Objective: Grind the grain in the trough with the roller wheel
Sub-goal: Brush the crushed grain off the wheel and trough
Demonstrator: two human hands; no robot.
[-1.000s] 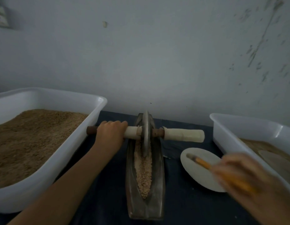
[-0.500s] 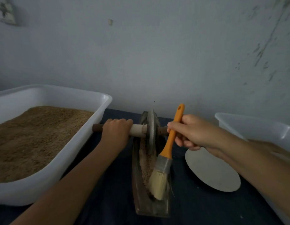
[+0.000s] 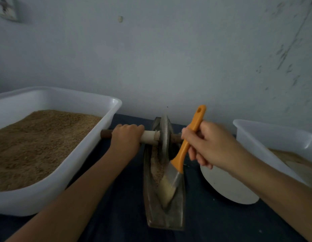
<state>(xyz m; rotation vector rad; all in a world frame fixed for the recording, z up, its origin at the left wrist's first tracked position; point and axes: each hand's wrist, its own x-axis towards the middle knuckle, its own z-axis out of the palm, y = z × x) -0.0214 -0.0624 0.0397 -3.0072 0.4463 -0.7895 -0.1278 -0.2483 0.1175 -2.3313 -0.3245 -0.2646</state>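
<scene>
A narrow dark metal trough [image 3: 179, 203] lies lengthwise on the table, with pale ground grain [image 3: 156, 165] along its groove. The roller wheel [image 3: 164, 137] stands upright at the trough's far end on a wooden axle. My left hand [image 3: 126, 137] grips the axle's left handle. My right hand [image 3: 209, 145] holds an orange-handled brush [image 3: 184, 151] over the axle's right side. Its pale bristles [image 3: 166, 189] reach down into the trough, touching the grain just in front of the wheel.
A large white tub [image 3: 92, 145] of brown grain [image 3: 38, 142] stands at the left, close to the axle's end. Another white tub [image 3: 266, 142] sits at the right. A white round plate [image 3: 225, 187] lies beside the trough, under my right forearm. A wall rises close behind.
My right hand brought the brush from the lower right to the trough, then shifted its bristles further up the groove toward the wheel. The left hand stayed on the axle.
</scene>
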